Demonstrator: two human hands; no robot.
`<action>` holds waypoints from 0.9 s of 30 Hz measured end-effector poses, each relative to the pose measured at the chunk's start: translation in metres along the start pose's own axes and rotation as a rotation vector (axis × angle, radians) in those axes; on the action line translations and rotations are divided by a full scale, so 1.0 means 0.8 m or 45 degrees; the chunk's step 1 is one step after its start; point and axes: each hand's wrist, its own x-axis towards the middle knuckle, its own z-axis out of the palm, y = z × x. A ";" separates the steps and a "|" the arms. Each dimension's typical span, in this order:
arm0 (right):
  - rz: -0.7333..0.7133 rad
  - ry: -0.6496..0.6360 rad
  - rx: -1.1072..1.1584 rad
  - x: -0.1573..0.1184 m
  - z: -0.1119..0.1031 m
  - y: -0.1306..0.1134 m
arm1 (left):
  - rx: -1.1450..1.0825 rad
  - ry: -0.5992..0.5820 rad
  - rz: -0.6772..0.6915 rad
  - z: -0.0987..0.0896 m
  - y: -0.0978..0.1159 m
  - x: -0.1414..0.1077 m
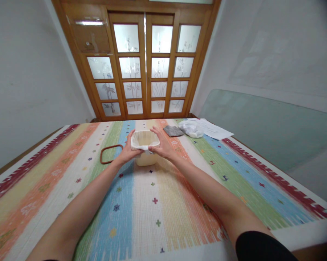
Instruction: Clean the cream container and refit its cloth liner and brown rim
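A small cream-coloured bin (pixel 146 159) stands upright on the striped cloth in front of me. A thin white plastic bag (pixel 137 144) lines it and is folded over its rim. My left hand (pixel 130 151) grips the bag-covered rim on the left, thumb at the near side and fingers around the far side. On the right, my right hand (pixel 161 145) grips the rim in the same way, its thumb pressed on the bag at the front. To the left of the bin lies a brown rounded-square ring (pixel 111 154), touched by neither hand.
Behind the bin to the right are a folded grey cloth (pixel 173 131), a crumpled white plastic bag (pixel 192 128) and printed paper sheets (pixel 213 129). A striped tablecloth (pixel 155 217) covers the table. Glazed wooden doors (pixel 145 65) stand beyond it.
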 end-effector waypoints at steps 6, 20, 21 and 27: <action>0.152 0.107 -0.025 -0.002 0.011 0.006 | 0.113 0.117 0.023 0.001 -0.003 0.002; 0.080 0.143 -0.179 -0.005 0.015 0.004 | 0.126 -0.215 -0.104 -0.043 0.016 0.012; 0.053 0.133 -0.198 -0.005 0.013 0.005 | 0.083 -0.241 -0.125 -0.047 0.016 0.013; -0.134 0.091 -0.227 -0.002 0.002 -0.003 | -0.071 -0.130 -0.121 -0.045 -0.001 0.010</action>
